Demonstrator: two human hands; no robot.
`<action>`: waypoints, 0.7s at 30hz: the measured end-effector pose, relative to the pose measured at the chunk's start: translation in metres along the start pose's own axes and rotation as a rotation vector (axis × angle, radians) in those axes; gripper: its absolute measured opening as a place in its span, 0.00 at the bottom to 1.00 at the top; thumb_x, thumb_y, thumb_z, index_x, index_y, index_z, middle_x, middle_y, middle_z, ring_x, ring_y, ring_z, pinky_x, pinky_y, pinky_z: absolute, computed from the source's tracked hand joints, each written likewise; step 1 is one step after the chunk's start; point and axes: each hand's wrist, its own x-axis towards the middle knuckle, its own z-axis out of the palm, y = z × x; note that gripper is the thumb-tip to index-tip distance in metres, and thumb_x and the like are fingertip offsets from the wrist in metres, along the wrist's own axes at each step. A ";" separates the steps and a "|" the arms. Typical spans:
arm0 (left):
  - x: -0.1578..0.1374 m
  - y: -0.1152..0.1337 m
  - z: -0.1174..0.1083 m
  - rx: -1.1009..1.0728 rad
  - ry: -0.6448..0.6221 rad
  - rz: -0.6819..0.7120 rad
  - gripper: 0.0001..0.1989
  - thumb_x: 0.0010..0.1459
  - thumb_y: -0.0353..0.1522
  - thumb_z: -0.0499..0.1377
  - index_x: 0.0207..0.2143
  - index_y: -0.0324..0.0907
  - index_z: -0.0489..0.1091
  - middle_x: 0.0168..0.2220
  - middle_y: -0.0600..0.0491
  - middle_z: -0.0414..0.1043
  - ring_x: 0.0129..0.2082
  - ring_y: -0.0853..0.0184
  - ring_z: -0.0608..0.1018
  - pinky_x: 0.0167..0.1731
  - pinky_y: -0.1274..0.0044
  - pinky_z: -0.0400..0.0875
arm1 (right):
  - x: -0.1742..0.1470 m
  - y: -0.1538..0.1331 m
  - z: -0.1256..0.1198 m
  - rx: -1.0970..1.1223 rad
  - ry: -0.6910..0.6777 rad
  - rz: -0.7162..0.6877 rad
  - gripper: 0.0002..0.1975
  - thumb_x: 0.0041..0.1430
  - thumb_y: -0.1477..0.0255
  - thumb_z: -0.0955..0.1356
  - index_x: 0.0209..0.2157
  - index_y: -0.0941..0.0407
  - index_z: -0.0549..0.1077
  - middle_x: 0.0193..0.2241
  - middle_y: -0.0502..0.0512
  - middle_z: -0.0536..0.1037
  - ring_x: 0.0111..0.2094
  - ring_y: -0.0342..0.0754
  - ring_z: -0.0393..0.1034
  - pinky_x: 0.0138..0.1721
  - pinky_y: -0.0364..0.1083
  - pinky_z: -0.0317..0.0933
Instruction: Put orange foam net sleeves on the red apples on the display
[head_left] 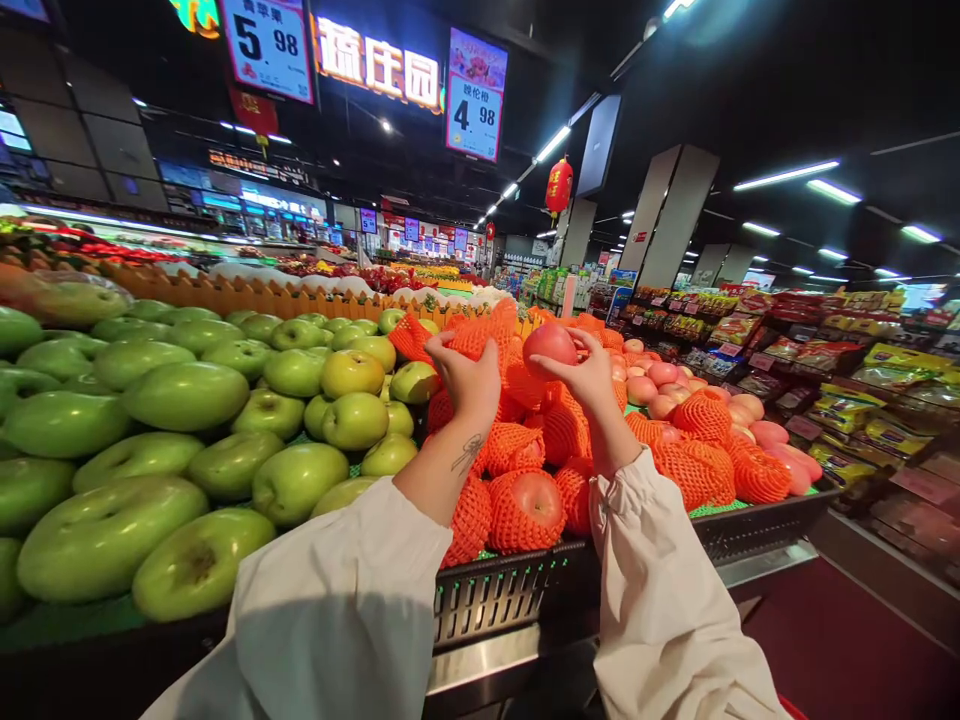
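Observation:
My right hand [589, 375] grips a bare red apple [549, 346] between thumb and fingers, above the display. Beside it, my left hand [469, 380] is closed around an orange foam net [480, 335]; I cannot tell whether fruit is inside. Below both hands lie several red apples in orange foam nets, one of them a netted apple [527, 508] at the front. Left of my left forearm is a heap of green apples [300, 485].
A black slotted crate edge [517, 595] runs along the front. Unwrapped pinkish fruit [664, 375] lies at the right. Shelves of packaged snacks [847, 400] stand farther right. Price screens [476, 95] hang overhead. A low orange fence [247, 297] borders the back.

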 end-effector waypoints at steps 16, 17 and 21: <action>0.006 -0.016 0.004 0.314 -0.377 0.002 0.11 0.55 0.38 0.67 0.33 0.43 0.70 0.41 0.44 0.78 0.53 0.48 0.78 0.56 0.61 0.69 | -0.012 -0.013 0.001 -0.178 -0.464 0.087 0.36 0.36 0.69 0.83 0.51 0.61 0.79 0.48 0.63 0.81 0.50 0.57 0.75 0.55 0.56 0.69; 0.006 -0.017 0.003 0.336 -0.356 0.021 0.09 0.55 0.36 0.67 0.35 0.42 0.72 0.44 0.42 0.78 0.54 0.49 0.77 0.58 0.62 0.68 | -0.011 -0.012 0.000 -0.183 -0.474 0.078 0.36 0.36 0.70 0.83 0.51 0.60 0.79 0.48 0.62 0.81 0.50 0.57 0.75 0.55 0.56 0.69; 0.005 -0.010 -0.002 0.295 -0.111 0.129 0.10 0.59 0.35 0.64 0.42 0.39 0.75 0.56 0.39 0.71 0.60 0.52 0.73 0.66 0.63 0.61 | -0.009 -0.008 -0.004 -0.173 -0.452 0.039 0.36 0.35 0.72 0.82 0.51 0.60 0.78 0.49 0.62 0.81 0.50 0.58 0.75 0.55 0.57 0.68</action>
